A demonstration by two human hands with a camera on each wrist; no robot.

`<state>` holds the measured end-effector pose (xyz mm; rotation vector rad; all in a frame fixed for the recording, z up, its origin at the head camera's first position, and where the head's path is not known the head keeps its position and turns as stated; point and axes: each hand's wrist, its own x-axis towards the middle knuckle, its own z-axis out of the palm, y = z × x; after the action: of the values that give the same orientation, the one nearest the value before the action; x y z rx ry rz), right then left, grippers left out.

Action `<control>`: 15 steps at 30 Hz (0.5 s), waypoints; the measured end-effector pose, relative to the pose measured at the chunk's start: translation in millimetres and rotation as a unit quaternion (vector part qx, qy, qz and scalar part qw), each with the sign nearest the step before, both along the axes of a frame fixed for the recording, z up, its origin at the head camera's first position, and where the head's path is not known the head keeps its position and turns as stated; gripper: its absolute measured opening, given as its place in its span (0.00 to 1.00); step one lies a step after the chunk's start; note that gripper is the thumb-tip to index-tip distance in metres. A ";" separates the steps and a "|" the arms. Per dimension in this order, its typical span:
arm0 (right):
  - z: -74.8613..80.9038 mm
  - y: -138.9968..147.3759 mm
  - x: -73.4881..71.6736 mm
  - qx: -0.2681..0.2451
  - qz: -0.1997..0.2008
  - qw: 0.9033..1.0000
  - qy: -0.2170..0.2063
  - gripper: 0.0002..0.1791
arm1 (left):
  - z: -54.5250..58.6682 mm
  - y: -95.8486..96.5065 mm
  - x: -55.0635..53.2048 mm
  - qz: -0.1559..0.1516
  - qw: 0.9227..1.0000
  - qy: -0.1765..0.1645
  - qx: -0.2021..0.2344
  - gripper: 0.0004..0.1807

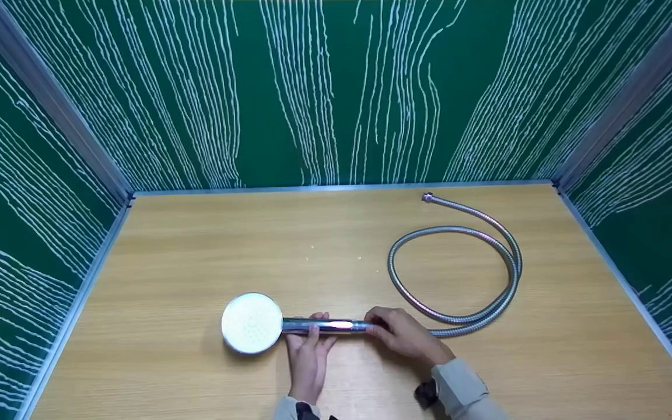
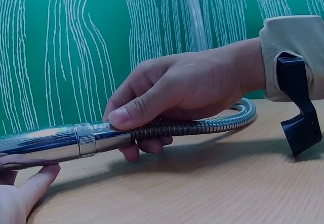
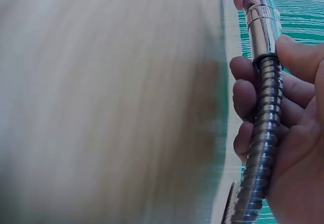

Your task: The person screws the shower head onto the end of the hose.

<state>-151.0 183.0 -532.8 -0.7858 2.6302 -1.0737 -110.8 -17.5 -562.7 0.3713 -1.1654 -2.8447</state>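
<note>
A chrome hand shower with a round white spray face [image 1: 252,324] lies level, its face up, in the head view. My left hand [image 1: 308,359] holds its handle [image 1: 336,325] around the middle, thumb on top and fingers behind. At the handle's right end, my right hand [image 1: 403,335] grips the smooth chrome end piece [image 2: 112,137] of the metal shower hose [image 3: 263,127]. In the left wrist view this piece meets the handle at a ridged ring [image 2: 86,140]. The right thumb presses the piece from one side, with the other fingers curled round beneath the hose.
The hose loops over the right side of the wooden table [image 1: 196,245], its free end nut [image 1: 427,197] near the back edge. Small pale specks [image 1: 312,247] dot the middle. Green white-streaked panels [image 1: 342,87] enclose the back and sides.
</note>
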 end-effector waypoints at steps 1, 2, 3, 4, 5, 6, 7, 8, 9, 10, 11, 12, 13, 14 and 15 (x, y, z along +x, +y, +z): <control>0.3 0.0 0.1 -0.002 -0.001 1.000 -0.004 0.11 | -0.1 0.1 0.1 0.002 1.000 0.000 -0.001 0.26; 0.7 0.0 0.2 -0.002 -0.001 1.000 -0.009 0.12 | 0.0 0.2 0.2 0.003 1.000 -0.001 -0.001 0.26; 1.0 0.0 0.4 -0.002 -0.002 1.000 -0.013 0.12 | 0.2 0.3 0.5 0.003 1.000 -0.001 -0.001 0.26; 1.5 -0.1 0.6 -0.001 -0.002 1.000 -0.018 0.14 | 0.3 0.4 0.5 0.004 1.000 -0.003 0.000 0.26; 1.6 -0.2 0.8 0.000 -0.002 1.000 -0.021 0.15 | 0.8 0.6 0.5 0.005 1.000 -0.005 0.000 0.25; 1.8 -0.5 0.9 0.001 -0.003 1.000 -0.022 0.16 | 1.1 0.7 0.6 0.006 1.000 -0.005 0.000 0.25; 2.1 -0.8 1.1 0.002 -0.003 1.000 -0.024 0.16 | 1.2 0.8 0.6 0.006 1.000 -0.006 0.000 0.25; 2.1 -1.1 0.9 0.002 -0.005 1.000 -0.026 0.16 | 1.2 0.9 0.5 0.006 1.000 -0.007 0.001 0.25; 1.8 -1.3 0.7 -0.001 -0.006 1.000 -0.027 0.15 | 1.1 0.9 0.4 0.006 1.000 -0.007 0.001 0.25; 1.4 -1.4 0.3 -0.004 -0.006 1.000 -0.026 0.14 | 1.0 0.8 0.3 0.006 1.000 -0.008 0.002 0.24; 0.8 -1.5 -0.1 -0.007 -0.005 1.000 -0.024 0.13 | 1.0 0.7 0.2 0.006 1.000 -0.008 0.003 0.23; 0.4 -1.5 -0.3 -0.010 -0.004 1.000 -0.021 0.13 | 0.9 0.5 0.1 0.006 1.000 -0.007 0.004 0.23; 0.0 -1.5 -0.4 -0.012 -0.003 1.000 -0.014 0.12 | 0.7 0.4 0.1 0.005 1.000 -0.005 0.004 0.23; -0.3 -1.6 -0.3 -0.014 0.000 1.000 -0.005 0.11 | 0.8 0.3 0.0 0.005 1.000 -0.004 0.005 0.22; -0.4 -1.6 -0.1 -0.014 0.003 1.000 0.003 0.11 | 0.8 0.3 0.1 0.005 1.000 -0.003 0.006 0.22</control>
<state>-151.2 181.4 -533.2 -0.8024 2.6209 -1.1111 -110.7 -17.2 -561.9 0.3851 -1.1450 -2.8448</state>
